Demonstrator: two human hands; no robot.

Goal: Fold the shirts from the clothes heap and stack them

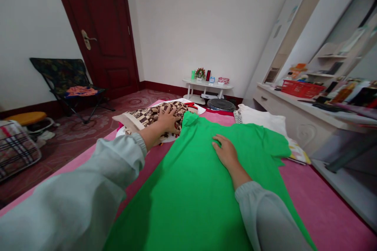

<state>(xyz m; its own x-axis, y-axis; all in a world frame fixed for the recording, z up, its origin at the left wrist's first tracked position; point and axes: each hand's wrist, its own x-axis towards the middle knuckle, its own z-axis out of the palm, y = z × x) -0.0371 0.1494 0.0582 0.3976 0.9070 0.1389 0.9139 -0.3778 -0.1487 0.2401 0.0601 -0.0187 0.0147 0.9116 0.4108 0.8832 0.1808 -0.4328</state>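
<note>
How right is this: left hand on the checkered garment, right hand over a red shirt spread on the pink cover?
Only the color is wrong: the head view shows a green shirt under the right hand. The rest stands.

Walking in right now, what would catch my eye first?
Probably the bright green fabric shirt, spread over pink cloth, the right hand at its middle. To its left, the left hand lies on brown-and-cream checked fabric. Beyond, upper left, stands a dark red panelled door.
</note>
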